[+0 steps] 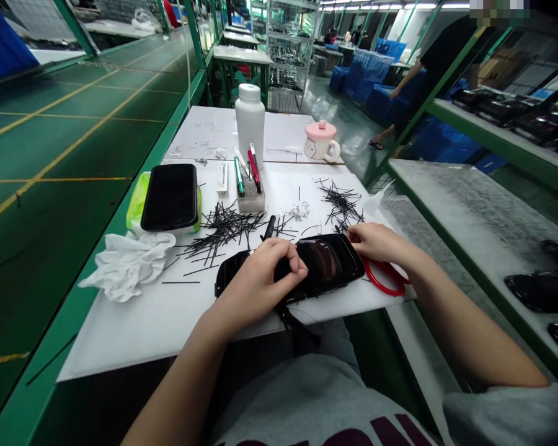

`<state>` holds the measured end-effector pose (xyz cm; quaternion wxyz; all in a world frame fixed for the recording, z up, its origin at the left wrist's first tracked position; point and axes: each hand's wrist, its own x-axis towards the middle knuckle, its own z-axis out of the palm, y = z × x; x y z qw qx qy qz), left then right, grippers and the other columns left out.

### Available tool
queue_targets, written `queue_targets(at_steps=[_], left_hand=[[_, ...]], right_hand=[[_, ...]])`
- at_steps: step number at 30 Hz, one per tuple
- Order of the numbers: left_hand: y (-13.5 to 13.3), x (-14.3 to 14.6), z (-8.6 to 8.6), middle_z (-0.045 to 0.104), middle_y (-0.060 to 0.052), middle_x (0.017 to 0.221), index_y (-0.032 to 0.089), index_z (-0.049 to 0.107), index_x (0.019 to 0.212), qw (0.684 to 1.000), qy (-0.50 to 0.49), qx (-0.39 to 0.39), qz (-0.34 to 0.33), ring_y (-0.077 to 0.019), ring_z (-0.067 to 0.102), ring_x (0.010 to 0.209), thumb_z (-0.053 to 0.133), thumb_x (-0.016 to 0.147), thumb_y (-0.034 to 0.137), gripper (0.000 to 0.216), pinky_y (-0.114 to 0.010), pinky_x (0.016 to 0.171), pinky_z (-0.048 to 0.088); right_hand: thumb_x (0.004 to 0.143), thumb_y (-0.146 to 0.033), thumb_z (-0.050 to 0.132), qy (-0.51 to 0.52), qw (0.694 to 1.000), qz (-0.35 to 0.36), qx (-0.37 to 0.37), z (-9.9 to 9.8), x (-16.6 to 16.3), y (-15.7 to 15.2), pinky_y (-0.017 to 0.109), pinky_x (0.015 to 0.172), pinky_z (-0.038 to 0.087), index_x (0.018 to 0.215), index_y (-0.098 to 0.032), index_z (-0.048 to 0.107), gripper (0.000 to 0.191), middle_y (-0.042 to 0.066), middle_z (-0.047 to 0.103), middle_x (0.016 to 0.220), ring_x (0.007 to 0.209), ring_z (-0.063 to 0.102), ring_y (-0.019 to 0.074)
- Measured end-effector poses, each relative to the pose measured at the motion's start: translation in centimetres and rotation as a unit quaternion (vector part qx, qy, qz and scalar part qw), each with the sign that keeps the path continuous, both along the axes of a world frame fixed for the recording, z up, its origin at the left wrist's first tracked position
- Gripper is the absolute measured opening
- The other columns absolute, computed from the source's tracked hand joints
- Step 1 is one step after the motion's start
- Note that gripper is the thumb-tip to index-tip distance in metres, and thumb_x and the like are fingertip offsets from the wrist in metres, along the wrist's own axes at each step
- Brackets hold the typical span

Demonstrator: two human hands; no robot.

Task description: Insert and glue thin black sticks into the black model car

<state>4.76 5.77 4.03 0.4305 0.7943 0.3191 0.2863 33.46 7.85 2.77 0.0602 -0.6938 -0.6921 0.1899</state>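
Note:
A glossy black plastic housing (328, 260) lies across the front of the white table, with a black strap-like piece (300, 325) hanging from its near edge. My left hand (263, 272) rests over its left half, fingers curled and thumb near the index finger; whatever they hold is hidden. At the housing's right end, my right hand (376, 241) pinches with its fingertips, but I cannot make out what is in them. Red-handled scissors (385, 282) lie just under my right wrist. Thin black strips are heaped in a left pile (225, 229) and a right pile (341, 201).
Crumpled white cloth (128, 263) and a black tray-like part (172, 197) on a green pack sit left. Behind are a pen holder (251, 201), a white bottle (250, 121) and a lidded mug (320, 142). Shelving (469, 198) flanks the right; a person stands beyond.

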Motion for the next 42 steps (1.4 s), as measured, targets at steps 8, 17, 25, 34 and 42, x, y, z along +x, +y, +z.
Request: queue_targets(at_steps=[8, 17, 25, 34, 42], left_hand=[[-0.1, 0.4, 0.6, 0.065, 0.002, 0.091, 0.022, 0.047, 0.08, 1.0, 0.01, 0.013, -0.001, -0.0183, 0.057, 0.098, 0.059, 0.093, 0.02, 0.018, -0.03, 0.085, 0.041], [-0.2, 0.6, 0.6, 0.061, 0.0, 0.092, 0.02, 0.049, 0.081, 0.999, -0.006, 0.037, -0.005, -0.0181, 0.056, 0.094, 0.058, 0.091, 0.014, 0.015, -0.028, 0.083, 0.04], [-0.2, 0.7, 0.4, 0.061, -0.001, 0.091, 0.021, 0.048, 0.08, 0.999, -0.018, 0.048, -0.006, -0.0195, 0.056, 0.095, 0.057, 0.09, 0.013, 0.016, -0.03, 0.085, 0.042], [-0.2, 0.6, 0.4, 0.061, 0.0, 0.09, 0.021, 0.047, 0.079, 0.998, -0.026, 0.05, -0.002, -0.0188, 0.056, 0.096, 0.056, 0.09, 0.013, 0.017, -0.029, 0.086, 0.042], [-0.1, 0.6, 0.3, 0.063, -0.001, 0.091, 0.021, 0.046, 0.079, 0.999, -0.015, 0.035, -0.004, -0.0203, 0.056, 0.101, 0.056, 0.09, 0.016, 0.016, -0.03, 0.087, 0.041]], right_hand=[[0.093, -0.035, 0.05, 0.222, 0.959, -0.079, 0.155, 4.0, 1.9, -3.8, 0.027, 0.052, 0.047, 0.082, -0.022, 0.052, 0.017, 0.001, 0.065, 0.073, 0.053, 0.057, 0.0133], [0.087, -0.016, 0.069, 0.403, 0.876, 0.021, 0.264, 2.0, -6.6, -12.8, 0.031, 0.066, 0.063, 0.088, -0.024, 0.066, 0.009, 0.002, 0.064, 0.085, 0.077, 0.07, 0.0182], [0.087, -0.021, 0.072, 0.309, 0.905, -0.028, 0.293, -1.7, -8.5, -12.5, 0.031, 0.06, 0.059, 0.089, -0.024, 0.063, 0.01, 0.0, 0.065, 0.081, 0.066, 0.07, 0.0169], [0.09, -0.018, 0.067, 0.35, 0.89, -0.034, 0.291, -1.6, -9.2, -12.2, 0.03, 0.054, 0.058, 0.09, -0.025, 0.06, 0.01, 0.001, 0.064, 0.081, 0.062, 0.067, 0.0152], [0.091, -0.014, 0.065, 0.384, 0.87, 0.053, 0.304, -2.8, -10.3, -10.9, 0.03, 0.059, 0.057, 0.097, -0.025, 0.058, 0.015, -0.001, 0.068, 0.085, 0.066, 0.068, 0.0146]])
